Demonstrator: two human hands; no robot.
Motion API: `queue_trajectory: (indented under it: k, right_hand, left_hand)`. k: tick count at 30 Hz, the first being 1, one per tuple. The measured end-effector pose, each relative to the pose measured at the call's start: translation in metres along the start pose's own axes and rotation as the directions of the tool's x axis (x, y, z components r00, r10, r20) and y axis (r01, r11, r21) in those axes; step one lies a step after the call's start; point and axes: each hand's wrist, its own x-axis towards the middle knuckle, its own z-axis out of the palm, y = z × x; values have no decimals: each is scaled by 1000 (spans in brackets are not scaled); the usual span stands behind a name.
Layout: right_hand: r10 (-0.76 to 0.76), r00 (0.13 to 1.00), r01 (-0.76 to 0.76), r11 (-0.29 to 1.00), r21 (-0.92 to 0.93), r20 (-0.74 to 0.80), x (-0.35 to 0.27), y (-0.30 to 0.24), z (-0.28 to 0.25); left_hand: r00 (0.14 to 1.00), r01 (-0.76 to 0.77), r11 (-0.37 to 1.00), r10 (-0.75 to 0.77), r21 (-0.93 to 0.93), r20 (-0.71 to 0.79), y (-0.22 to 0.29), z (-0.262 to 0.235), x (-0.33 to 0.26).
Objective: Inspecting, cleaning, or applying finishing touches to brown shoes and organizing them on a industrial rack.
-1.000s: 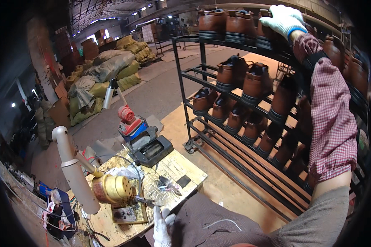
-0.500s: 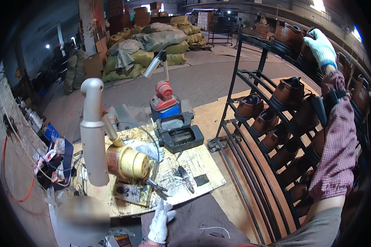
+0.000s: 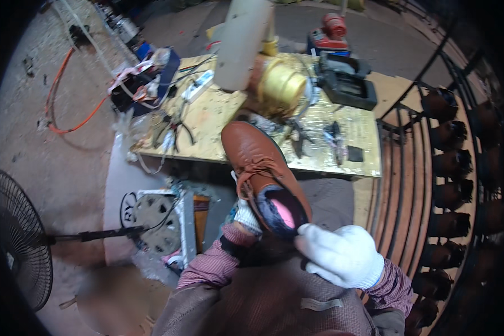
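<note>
A brown lace-up shoe with dark fluffy lining and a pink insole is held above my lap, its toe pointing at the workbench. My left hand, in a white knit glove, grips it from the left side; most of those fingers are hidden behind the shoe. At the heel, the gloved fingers of my right hand pinch the collar edge. Beyond the toe stands a gold-coloured cylindrical fixture beside a pale grey machine arm.
The wooden workbench carries pliers, a black tray and a red device. A rack of brown shoes lines the right. At left are a black fan and an orange hose.
My right hand has come down from the rack's top row to my lap. A shoe is now between both hands; my left hand has closed on it. The view has swung down and left.
</note>
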Motion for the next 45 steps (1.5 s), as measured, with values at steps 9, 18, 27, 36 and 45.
queue_trajectory:
  k: [9, 18, 27, 36, 45]
  right_hand:
    - [422, 875, -392, 905, 164, -238, -17, 0, 52]
    - [591, 806, -578, 800, 161, -44, -31, -9, 71]
    - [482, 874, -474, 874, 110, -60, -11, 4, 81]
    - [550, 831, -537, 832, 137, -88, -38, -4, 97]
    - [630, 770, -613, 775, 155, -103, -59, 9, 104]
  left_hand:
    - [934, 28, 815, 185, -578, 305, 137, 40, 33]
    - [894, -88, 755, 347, -650, 282, 152, 52, 12]
    - [971, -239, 947, 231, -215, -64, 131, 89, -31]
    - [966, -246, 965, 235, -97, -108, 157, 71, 9]
    - [581, -590, 711, 703, 383, -410, 206, 111, 31]
